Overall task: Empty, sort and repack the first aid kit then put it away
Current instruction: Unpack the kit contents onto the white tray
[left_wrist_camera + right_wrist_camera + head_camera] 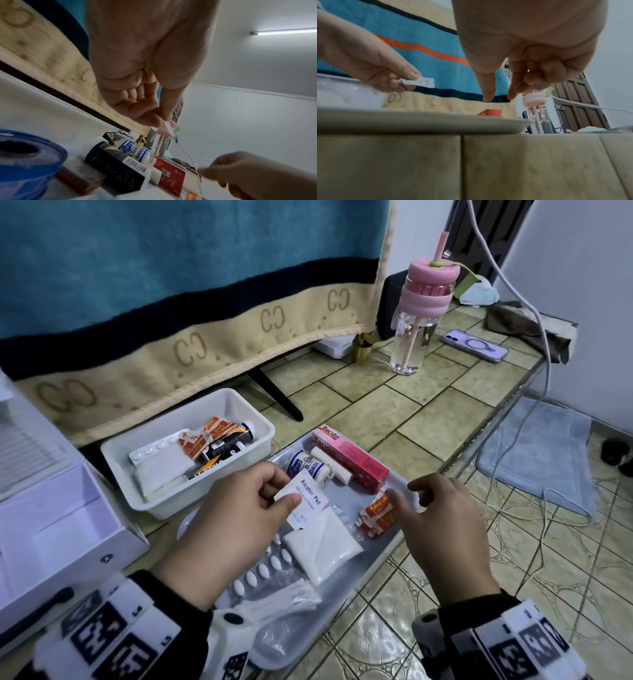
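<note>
One "Alcohol Pad" sachet [306,498] — "Bacidin" box [352,455]

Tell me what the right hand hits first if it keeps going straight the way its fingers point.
Probably the orange-and-white plaster packets on the grey tray: the right hand hovers with thumb and fingers aimed down at them. The right wrist view shows a gap below the fingertips, though depth is unclear.
</note>
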Action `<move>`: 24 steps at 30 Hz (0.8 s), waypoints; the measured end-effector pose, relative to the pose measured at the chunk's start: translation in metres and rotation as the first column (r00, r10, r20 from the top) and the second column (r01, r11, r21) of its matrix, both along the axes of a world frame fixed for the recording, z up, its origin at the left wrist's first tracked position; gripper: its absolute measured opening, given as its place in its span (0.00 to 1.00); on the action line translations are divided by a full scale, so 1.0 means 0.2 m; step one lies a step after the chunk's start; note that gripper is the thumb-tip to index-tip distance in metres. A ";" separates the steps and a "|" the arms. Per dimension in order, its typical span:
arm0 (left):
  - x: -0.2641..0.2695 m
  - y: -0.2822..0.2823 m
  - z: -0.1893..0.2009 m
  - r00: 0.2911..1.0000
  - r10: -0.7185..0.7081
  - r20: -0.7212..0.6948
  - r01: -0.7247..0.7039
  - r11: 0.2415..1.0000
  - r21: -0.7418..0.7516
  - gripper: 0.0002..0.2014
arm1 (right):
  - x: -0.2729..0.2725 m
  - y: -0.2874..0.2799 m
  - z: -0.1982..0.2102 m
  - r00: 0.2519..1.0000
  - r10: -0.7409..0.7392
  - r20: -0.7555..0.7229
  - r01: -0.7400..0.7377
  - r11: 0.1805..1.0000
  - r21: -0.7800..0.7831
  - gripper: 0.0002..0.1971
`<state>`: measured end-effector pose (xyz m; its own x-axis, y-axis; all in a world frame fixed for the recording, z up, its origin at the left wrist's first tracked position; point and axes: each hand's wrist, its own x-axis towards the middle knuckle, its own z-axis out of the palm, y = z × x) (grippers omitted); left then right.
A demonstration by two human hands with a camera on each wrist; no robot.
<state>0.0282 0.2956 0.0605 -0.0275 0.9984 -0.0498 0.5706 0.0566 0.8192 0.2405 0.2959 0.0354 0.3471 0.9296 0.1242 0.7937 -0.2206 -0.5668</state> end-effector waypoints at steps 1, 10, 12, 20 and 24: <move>0.01 0.00 0.00 1.000 -0.011 0.013 0.011 1.000 -0.003 0.06 | -0.01 0.00 0.02 0.994 0.050 -0.097 -0.046 0.998 0.045 0.11; 0.15 0.00 -0.01 0.978 -0.177 -0.114 0.170 0.983 -0.065 0.09 | -0.11 0.06 0.05 0.818 0.172 -0.549 -0.208 0.978 -0.003 0.07; 0.13 -0.02 -0.02 0.904 -0.323 -0.281 0.282 0.943 -0.176 0.17 | -0.07 0.09 0.04 0.917 0.134 -0.375 -0.136 0.990 0.021 0.05; 0.11 -0.09 -0.05 0.623 -0.588 -0.516 0.434 0.809 -0.397 0.23 | -0.08 0.17 -0.01 0.977 0.133 -0.165 -0.158 0.976 -0.150 0.06; 0.10 -0.09 -0.07 0.597 -0.578 -0.557 0.409 0.816 -0.408 0.23 | -0.11 0.19 -0.03 0.980 0.167 -0.108 -0.184 0.967 -0.177 0.10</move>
<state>0.0476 0.2773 0.0472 0.3574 0.8299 -0.4283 0.9293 -0.2704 0.2516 0.2185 0.3343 0.0288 0.1783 0.9807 -0.0807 0.7760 -0.1906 -0.6013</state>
